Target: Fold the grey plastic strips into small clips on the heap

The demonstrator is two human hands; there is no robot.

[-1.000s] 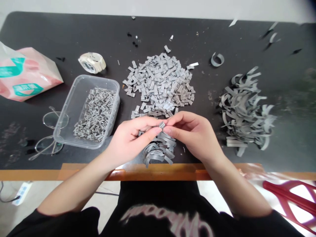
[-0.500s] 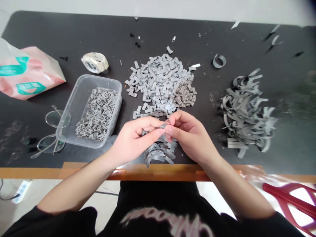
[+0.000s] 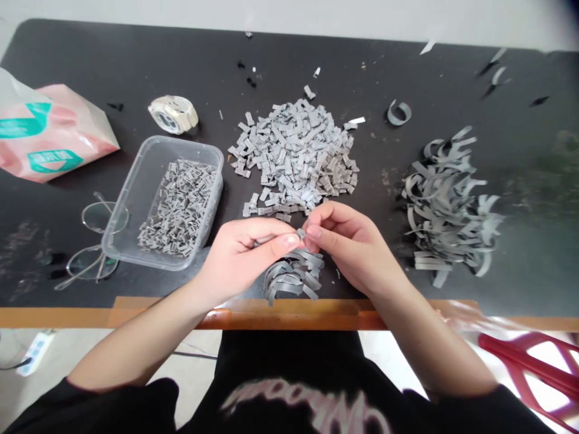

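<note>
My left hand (image 3: 246, 250) pinches a small grey piece (image 3: 301, 233) between thumb and forefinger. The fingertips of my right hand (image 3: 346, 244) are pressed together at the right end of that piece. Directly beneath the hands lies a small bundle of grey strips (image 3: 294, 274), partly covered by them. Just beyond is a heap of small folded grey pieces (image 3: 294, 150). A clear plastic container (image 3: 136, 175) with many small grey clips (image 3: 178, 205) stands to the left of my left hand.
More curled grey strips (image 3: 447, 205) are piled at the right, with a single curl (image 3: 398, 113) behind them. Glasses (image 3: 97, 263), a white watch (image 3: 173, 114) and a pink-white bag (image 3: 58, 132) lie left. The table edge (image 3: 294, 313) has brown tape.
My right fingertips have shifted slightly right, and the thumb and forefinger of my left hand have moved a little on the small piece. The view has shifted slightly.
</note>
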